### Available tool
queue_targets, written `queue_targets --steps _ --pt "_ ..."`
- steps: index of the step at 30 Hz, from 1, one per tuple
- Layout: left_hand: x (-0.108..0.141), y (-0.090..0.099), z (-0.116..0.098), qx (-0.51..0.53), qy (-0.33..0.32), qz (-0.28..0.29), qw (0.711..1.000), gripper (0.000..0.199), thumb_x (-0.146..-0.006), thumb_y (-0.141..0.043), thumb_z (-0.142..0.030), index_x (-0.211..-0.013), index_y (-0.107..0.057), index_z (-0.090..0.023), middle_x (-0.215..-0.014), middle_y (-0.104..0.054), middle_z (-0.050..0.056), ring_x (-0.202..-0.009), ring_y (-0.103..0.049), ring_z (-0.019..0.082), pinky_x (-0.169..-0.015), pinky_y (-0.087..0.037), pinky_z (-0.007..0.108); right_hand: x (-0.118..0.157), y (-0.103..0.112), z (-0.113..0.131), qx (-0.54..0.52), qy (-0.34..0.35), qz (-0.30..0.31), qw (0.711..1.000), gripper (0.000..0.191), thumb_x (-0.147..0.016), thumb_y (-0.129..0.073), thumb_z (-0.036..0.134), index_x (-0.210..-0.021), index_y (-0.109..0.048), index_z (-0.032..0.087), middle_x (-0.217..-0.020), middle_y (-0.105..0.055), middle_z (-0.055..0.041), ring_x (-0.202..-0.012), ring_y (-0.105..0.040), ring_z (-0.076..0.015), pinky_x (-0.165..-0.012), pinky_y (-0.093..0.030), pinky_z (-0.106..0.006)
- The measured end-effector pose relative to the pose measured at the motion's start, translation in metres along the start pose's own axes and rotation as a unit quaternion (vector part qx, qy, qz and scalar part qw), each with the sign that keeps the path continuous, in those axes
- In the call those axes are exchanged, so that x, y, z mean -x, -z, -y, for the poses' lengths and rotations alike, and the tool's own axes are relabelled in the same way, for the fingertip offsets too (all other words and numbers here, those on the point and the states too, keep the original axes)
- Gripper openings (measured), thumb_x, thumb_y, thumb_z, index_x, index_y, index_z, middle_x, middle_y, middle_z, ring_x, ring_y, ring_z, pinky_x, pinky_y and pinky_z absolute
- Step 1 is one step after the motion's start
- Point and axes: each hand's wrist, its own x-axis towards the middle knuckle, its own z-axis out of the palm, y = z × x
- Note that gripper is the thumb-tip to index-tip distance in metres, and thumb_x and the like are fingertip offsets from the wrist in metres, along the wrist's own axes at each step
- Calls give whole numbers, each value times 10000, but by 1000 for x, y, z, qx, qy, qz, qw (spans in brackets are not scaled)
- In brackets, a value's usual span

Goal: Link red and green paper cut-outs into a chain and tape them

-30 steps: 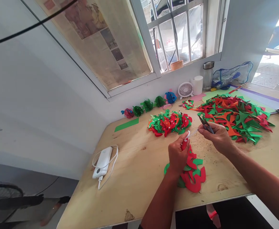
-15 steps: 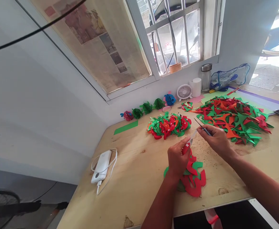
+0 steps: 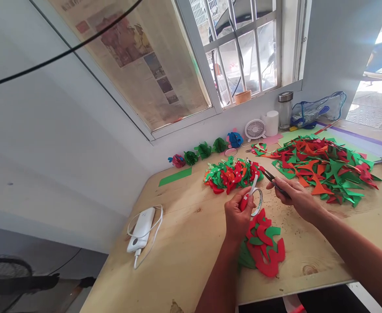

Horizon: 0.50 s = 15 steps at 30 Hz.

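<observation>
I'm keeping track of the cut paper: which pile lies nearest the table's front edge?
The pile beside the left wrist; the middle pile and the large one sit farther back.

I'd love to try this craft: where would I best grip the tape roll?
Probably pinch the tape roll by its right rim, coming from the right: that side curves clear of the left hand, and the ring's open centre may admit a fingertip.

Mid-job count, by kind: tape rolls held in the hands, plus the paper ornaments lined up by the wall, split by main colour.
Tape roll in the left hand: 1
Mostly pink ornament: 1
Green ornaments: 3
Mostly blue ornament: 1
Total: 6
</observation>
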Motion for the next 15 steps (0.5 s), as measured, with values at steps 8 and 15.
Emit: queue_targets --steps 8,15 --pt "-1 3 -3 50 23 6 998 363 -771 -615 -344 -1051 -681 -122 -597 -638 20 -528 -562 105 -497 -466 188 3 0 0 4 -24 52 998 500 -822 -442 617 -779 -618 151 -499 -301 61 -466 -218 -76 -443 -147 -243" --pt "-1 3 -6 42 21 37 998 333 -778 -607 -322 -1041 -686 -133 -571 -615 4 -527 -560 101 -535 -458 191 3 0 1 23 -10 66 997 496 -834 -436 601 -812 -637 148 -507 -297 64 -469 -208 -72 -451 -162 -241"
